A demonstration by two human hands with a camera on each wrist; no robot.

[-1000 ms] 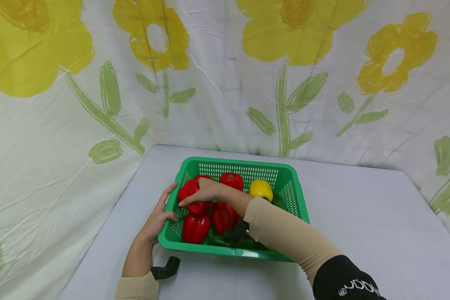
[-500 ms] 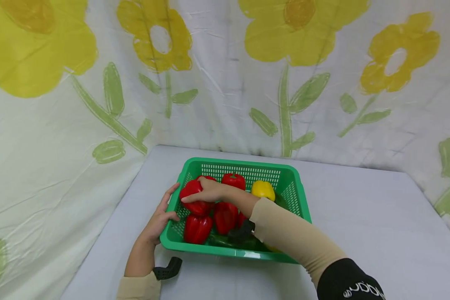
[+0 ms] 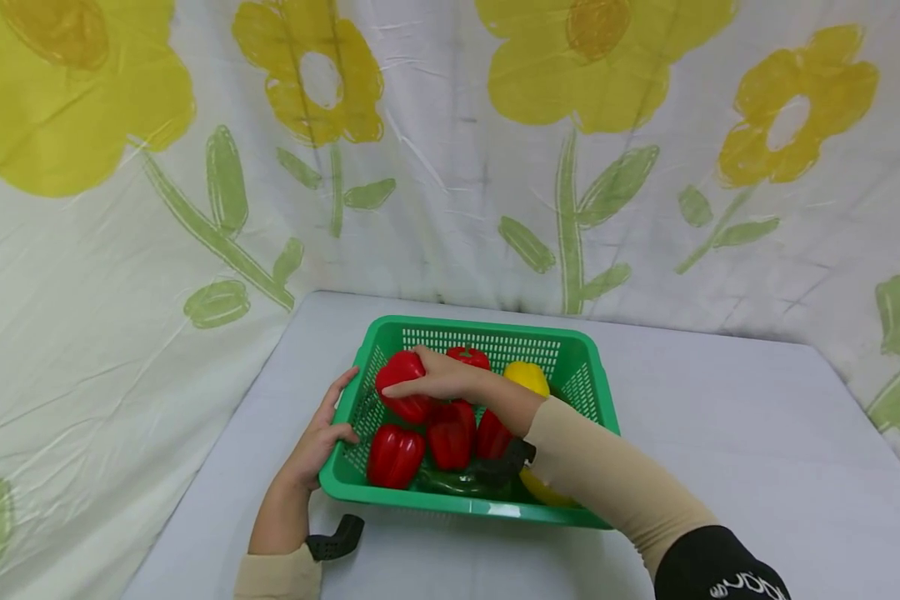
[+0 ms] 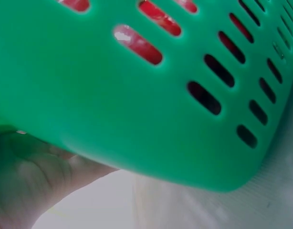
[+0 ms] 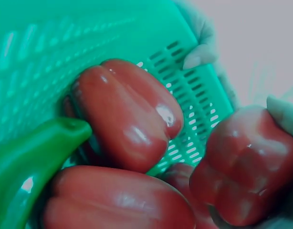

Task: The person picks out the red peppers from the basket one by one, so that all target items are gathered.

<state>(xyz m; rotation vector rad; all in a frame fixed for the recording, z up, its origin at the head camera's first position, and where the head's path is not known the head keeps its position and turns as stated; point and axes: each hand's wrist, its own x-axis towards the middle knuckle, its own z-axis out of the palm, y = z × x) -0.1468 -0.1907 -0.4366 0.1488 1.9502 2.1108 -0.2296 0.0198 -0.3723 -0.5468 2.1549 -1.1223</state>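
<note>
Right hand (image 3: 442, 377) pinching a glossy red pepper (image 3: 402, 382), left hand (image 3: 318, 445) clamping the basket rim (image 3: 465, 505); too loose a pinch could drop it onto the peppers (image 3: 451, 437) below!

green basket (image 4: 113, 109), slotted wall | red shapes (image 4: 141, 47) behind slots, perhaps peppers | left hand (image 4: 34, 183) partly behind edge

R grip (image 3: 441, 375) hides pt. of held red pepper (image 3: 399, 377).
</note>
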